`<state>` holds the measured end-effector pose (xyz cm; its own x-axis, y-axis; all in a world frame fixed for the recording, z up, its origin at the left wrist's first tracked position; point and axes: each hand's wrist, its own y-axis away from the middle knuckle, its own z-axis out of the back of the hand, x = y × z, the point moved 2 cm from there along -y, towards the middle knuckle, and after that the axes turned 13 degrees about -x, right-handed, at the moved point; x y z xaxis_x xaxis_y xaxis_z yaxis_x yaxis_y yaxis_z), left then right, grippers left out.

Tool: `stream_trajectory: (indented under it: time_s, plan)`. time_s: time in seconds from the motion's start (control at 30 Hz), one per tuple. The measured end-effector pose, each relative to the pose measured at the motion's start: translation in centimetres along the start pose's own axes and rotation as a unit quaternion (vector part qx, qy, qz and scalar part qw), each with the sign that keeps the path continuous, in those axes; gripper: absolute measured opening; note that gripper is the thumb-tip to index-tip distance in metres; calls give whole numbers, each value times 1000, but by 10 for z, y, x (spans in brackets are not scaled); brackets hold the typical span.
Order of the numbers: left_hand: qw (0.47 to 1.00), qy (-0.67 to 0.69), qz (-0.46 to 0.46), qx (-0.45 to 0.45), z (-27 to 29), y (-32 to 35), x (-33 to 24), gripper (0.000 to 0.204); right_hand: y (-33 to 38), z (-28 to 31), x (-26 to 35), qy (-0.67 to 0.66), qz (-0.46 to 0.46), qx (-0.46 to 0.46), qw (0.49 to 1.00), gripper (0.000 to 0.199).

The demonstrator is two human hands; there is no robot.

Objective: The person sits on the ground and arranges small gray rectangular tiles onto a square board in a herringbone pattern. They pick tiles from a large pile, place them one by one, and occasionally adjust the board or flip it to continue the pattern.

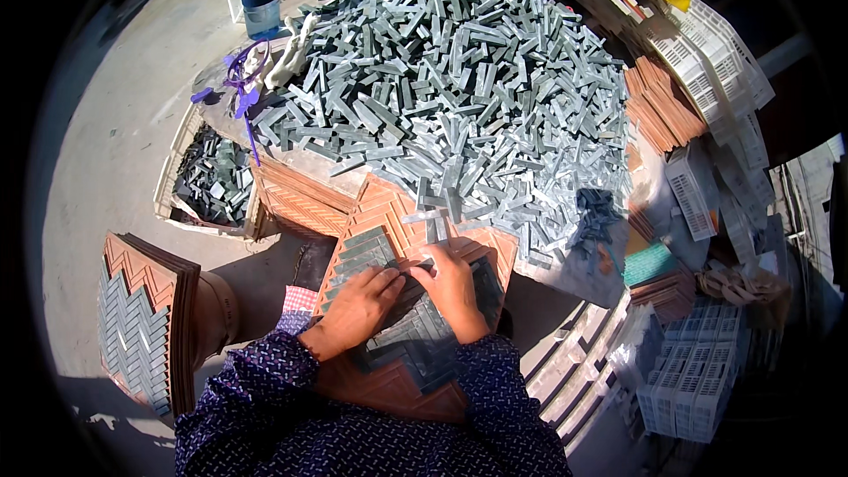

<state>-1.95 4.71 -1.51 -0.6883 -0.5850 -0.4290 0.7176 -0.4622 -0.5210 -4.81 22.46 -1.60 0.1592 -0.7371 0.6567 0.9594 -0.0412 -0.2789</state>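
**Two hands press grey strips into a zigzag tray**

Both hands, left hand and right hand, lie flat and close together, fingertips on small grey tile strips set in a terracotta herringbone tray on the person's lap. Beyond it, the table carries a huge heap of loose strips. Filled trays stand at left.

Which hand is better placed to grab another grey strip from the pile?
Right, probably. The right hand sits nearer the loose grey strips spilling onto the herringbone tray, while the left hand lies lower, pressing on the laid pieces.
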Motion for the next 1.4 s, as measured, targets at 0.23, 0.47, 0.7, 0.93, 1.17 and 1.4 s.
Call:
stream_trajectory:
  time_s: [0.23, 0.47, 0.7, 0.93, 1.17, 1.4]
  plan:
    - [1000, 12, 7, 22, 2, -3, 2, 39, -14, 28, -9, -17, 3, -105, 994, 18]
    - [1000, -14, 5, 19, 0, -10, 1, 39, -33, 11, -13, 84, -5, -69, 994, 21]
    - [994, 104, 39, 9, 22, -2, 5, 32, -35, 13, -5, 229, -7, -45, 972, 20]
    - [973, 117, 183, -76, 59, 44, 18, 28, -14, 34, -4, 107, 27, 2, 994, 11]
    - [966, 116, 213, -92, 61, 54, 13, 25, -15, 30, 1, -9, 107, 16, 994, 18]
    - [968, 126, 194, -100, 66, 45, 8, 24, -10, 34, 0, -38, 72, 69, 994, 18]
